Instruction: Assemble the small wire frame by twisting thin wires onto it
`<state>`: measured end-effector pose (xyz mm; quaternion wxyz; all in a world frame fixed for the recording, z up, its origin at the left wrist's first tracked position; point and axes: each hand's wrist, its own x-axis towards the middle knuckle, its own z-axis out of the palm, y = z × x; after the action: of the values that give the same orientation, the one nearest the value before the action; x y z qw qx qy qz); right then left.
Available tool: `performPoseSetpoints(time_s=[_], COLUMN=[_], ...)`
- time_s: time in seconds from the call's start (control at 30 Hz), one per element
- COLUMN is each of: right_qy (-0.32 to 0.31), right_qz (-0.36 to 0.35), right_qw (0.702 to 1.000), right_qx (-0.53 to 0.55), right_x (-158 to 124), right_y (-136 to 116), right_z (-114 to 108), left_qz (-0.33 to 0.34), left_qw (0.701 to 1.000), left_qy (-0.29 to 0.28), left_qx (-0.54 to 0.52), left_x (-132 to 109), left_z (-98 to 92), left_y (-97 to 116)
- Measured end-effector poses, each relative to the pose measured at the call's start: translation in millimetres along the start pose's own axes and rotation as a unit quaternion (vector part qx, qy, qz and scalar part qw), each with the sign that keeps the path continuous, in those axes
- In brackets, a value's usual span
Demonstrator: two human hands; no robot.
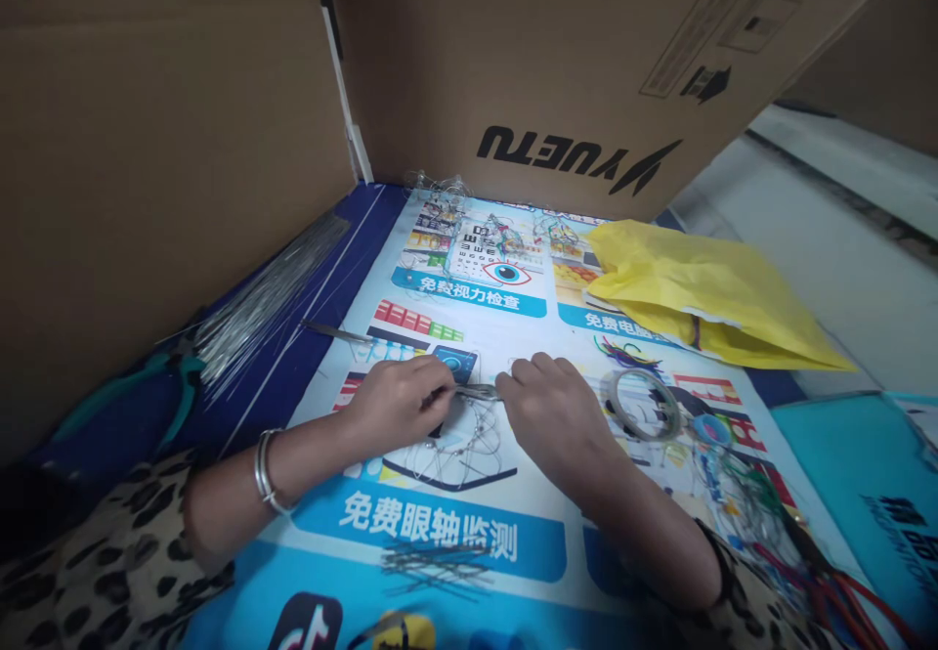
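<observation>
1. Held above the printed sheet, bridging the short gap between the left hand and the right hand: a slender metal piece, silvery and roughly level; too blurred to tell whether a tool or a twist of wire.

2. Closed on both sides; pinched at one end by the left fingertips, clasped at the other under the curled right fingers; cannot tell how firmly on the right, with the contact hidden behind the knuckles.

3. Just below, between the forearms: beaded wire loops over the sheet; cannot tell whether joined to the metal piece or lying apart.

4. Likely light, fairly stiff along its length, smooth enough to roll or slip; best taken near each end, between thumb pad and finger side, leaving the middle free; as for the loops, probably springy and easily bent or snagged, so better lifted by several strands together than tugged by one.

5. Round about: beyond the left forearm, a bundle of straight wires and teal-handled pliers; near the right hand, a tape roll; farther off, a yellow bag; at the near side, short cut wires in a loose, crisscrossed pile.
</observation>
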<state>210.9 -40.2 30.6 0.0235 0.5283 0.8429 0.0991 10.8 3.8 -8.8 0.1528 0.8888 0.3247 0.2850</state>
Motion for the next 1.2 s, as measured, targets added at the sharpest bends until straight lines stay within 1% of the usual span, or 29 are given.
performPoseSetpoints(time_s=[0.1, 0.23, 0.5, 0.73, 0.97, 1.2], right_qy=[0.000, -0.014, -0.047, -0.114, -0.129, -0.145], right_qz=[0.013, 0.031, 0.027, 0.033, 0.022, 0.023], right_qw=[1.000, 0.999, 0.998, 0.993, 0.991, 0.989], right_qx=[0.007, 0.014, -0.010, -0.016, -0.004, 0.004], right_x=[-5.7, -11.8, -4.8, -2.8, 0.2, 1.0], right_y=[6.0, 9.6, -3.9, -10.6, -9.2, -5.5], right_z=[-6.2, -11.9, -19.9, -33.0, -28.1, -20.1], left_qz=[0.002, 0.015, 0.038, 0.040, 0.034, 0.020], left_qw=[1.000, 1.000, 0.999, 0.998, 0.999, 0.999], left_qy=[0.001, 0.010, 0.018, 0.002, -0.011, -0.013], left_qx=[0.005, 0.023, 0.031, 0.038, 0.033, -0.028], left_x=[-0.8, -2.5, -1.5, -4.9, -4.4, -2.7], left_z=[0.1, 2.0, 3.0, 4.7, 5.2, 4.2], left_y=[-0.5, -0.9, 2.4, 3.2, 3.9, 1.8])
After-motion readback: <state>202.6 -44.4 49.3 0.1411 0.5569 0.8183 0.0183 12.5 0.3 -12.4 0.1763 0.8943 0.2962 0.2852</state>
